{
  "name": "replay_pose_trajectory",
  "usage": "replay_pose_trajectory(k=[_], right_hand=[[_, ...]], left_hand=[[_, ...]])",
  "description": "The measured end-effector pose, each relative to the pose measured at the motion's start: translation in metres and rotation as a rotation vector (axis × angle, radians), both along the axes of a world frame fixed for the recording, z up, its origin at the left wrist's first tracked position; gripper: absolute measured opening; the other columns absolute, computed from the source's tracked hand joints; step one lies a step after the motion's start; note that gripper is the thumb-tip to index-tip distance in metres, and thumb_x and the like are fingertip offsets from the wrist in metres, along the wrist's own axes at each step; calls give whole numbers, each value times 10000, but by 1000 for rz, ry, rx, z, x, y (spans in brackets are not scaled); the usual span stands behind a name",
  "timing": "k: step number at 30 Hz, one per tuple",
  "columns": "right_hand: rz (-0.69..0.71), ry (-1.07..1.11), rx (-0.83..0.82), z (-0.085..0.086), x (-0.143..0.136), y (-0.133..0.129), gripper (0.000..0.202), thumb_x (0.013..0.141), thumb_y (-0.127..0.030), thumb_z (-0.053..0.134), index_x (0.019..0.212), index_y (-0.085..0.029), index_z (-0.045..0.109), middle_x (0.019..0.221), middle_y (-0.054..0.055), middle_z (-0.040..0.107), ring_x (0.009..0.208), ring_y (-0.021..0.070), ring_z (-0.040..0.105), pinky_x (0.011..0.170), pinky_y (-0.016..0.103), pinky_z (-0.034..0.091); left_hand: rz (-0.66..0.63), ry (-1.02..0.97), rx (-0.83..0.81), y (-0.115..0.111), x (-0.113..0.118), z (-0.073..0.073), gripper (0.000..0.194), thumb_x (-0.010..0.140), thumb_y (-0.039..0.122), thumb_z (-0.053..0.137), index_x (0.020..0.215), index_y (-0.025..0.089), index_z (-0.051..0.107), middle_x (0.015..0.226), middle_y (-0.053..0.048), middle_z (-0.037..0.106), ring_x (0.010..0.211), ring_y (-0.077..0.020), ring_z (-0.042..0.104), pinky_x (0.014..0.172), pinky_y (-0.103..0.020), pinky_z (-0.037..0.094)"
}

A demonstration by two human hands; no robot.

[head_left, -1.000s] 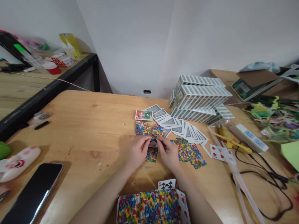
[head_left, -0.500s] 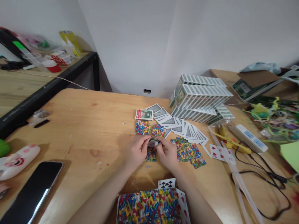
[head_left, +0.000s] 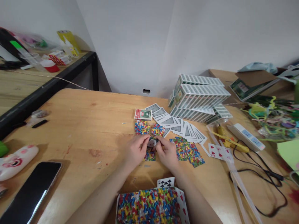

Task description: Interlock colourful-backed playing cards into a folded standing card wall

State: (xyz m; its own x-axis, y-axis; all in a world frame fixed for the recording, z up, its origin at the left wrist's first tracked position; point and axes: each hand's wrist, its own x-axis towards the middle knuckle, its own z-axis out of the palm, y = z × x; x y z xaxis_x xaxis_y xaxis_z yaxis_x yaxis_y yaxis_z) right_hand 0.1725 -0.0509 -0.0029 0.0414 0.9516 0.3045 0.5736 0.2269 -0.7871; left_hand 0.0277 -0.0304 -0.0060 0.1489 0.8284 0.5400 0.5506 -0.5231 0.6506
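Between my two hands is a small dark-and-white card-like piece (head_left: 152, 142), its printing too small to read. My left hand (head_left: 137, 149) pinches its left side, and my right hand (head_left: 166, 151) pinches its right side. Just below the fingers lies a multicoloured patterned piece (head_left: 149, 155), partly covered. Two similar patterned pieces (head_left: 142, 127) lie beyond my hands, and several overlapping patterned cards (head_left: 187, 151) lie to the right. Close to my body, between my forearms, sits a box-like thing covered in the same pattern (head_left: 149, 205), with playing cards (head_left: 165, 182) at its edges.
A card box (head_left: 143, 114) and a fan of grey-backed cards (head_left: 177, 124) lie beyond my hands. Stacked card cartons (head_left: 201, 96) stand behind. On the right are a glue gun (head_left: 230, 141), a power strip (head_left: 247, 137) and cables; a phone (head_left: 32, 193) lies at left.
The whole view has shifted slightly. Both hands keep their pinch on the small piece, which seems tilted a little differently.
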Motion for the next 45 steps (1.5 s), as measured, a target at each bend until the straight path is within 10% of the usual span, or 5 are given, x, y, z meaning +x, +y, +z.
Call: replay_pose_trajectory(k=[24, 45], right_hand=[[162, 568, -251, -2, 3, 7, 164, 790, -312, 535, 876, -194, 607, 538, -10, 615, 494, 153, 611, 538, 282, 528], [-6, 515, -201, -1, 3, 9, 219, 760, -392, 559, 769, -173, 561, 500, -52, 477, 390, 80, 424, 373, 196, 364]], left_hand=[[49, -121, -152, 4, 0, 2, 179, 837, 222, 477, 908, 181, 636, 856, -34, 697, 745, -139, 650, 682, -243, 529], [-28, 458, -8, -4, 4, 0, 465, 870, 174, 407, 1329, 164, 328, 1094, -122, 628, 867, -193, 645, 724, -262, 502]])
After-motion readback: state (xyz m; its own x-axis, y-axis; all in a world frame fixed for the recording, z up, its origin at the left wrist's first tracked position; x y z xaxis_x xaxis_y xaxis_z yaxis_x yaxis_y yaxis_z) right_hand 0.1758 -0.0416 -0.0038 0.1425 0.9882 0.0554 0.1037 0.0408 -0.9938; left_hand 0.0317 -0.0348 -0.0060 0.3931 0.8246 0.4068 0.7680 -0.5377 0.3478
